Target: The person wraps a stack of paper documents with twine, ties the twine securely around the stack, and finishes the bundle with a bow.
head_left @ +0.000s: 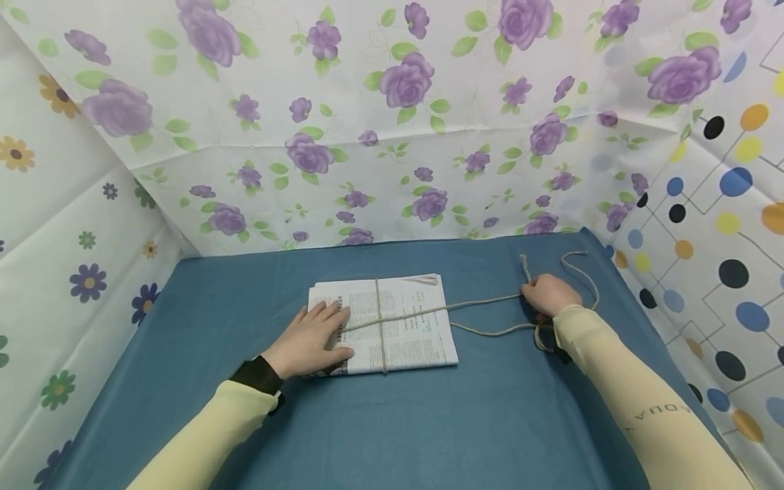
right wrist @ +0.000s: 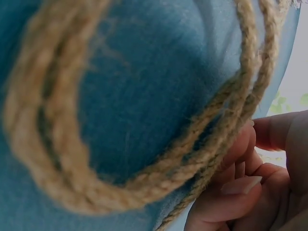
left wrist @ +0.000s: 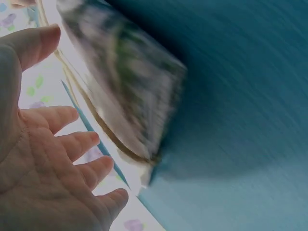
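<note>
A folded stack of newspapers [head_left: 419, 340] lies on the blue cloth, with a strand of twine [head_left: 382, 344] running across it from back to front. Another length of the twine stretches sideways over the stack toward the right. My left hand [head_left: 311, 338], fingers spread, is at the stack's left end; the left wrist view shows its open palm beside the blurred newspaper edge [left wrist: 130, 77]. Off to the right, my right hand [head_left: 551, 296] pinches the twine between thumb and fingers. Thick loops of twine [right wrist: 62, 144] hang close to the camera in the right wrist view.
The blue cloth [head_left: 392, 435] covers the table. A purple-flowered sheet [head_left: 367, 177] rises behind it, with patterned sheets on the left and right sides. A loose twine end [head_left: 578, 262] curls on the cloth behind my right hand.
</note>
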`<state>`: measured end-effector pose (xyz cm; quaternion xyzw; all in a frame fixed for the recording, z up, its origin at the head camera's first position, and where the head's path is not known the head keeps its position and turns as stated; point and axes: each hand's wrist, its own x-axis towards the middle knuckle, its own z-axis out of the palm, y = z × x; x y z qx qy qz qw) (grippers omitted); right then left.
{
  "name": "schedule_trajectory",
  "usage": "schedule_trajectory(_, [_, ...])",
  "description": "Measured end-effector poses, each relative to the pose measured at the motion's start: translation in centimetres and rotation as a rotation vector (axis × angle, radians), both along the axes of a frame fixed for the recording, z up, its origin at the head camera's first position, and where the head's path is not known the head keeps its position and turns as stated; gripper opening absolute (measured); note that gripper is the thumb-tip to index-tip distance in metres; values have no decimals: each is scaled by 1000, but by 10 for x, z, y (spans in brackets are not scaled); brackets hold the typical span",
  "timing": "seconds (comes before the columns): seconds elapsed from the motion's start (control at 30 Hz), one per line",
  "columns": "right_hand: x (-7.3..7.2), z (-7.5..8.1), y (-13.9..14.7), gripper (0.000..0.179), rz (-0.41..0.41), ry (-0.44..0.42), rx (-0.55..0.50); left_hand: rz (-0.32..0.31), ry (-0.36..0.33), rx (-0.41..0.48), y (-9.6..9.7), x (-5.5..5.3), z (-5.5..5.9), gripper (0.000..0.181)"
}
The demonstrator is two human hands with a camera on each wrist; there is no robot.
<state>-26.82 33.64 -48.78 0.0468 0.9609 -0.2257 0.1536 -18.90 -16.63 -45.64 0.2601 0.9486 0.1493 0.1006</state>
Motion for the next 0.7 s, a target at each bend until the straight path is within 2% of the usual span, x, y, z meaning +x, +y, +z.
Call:
schedule_trajectory(0.27, [-1,0,-3,51,-38,-31,-2,-58,3,24,20,1,5,79])
schedule_trajectory(0.43, [4,4,-3,53,-30,-12,-60,-85,16,28,29,1,7,79])
schedule_trajectory(0.6, [11,12,3,54,-35,74,-126,-122,42,46,36,1,8,78])
schedule_trajectory(0.7, [16,17,10,50,-46,194,-113,-150,75,60,39,1,8,77])
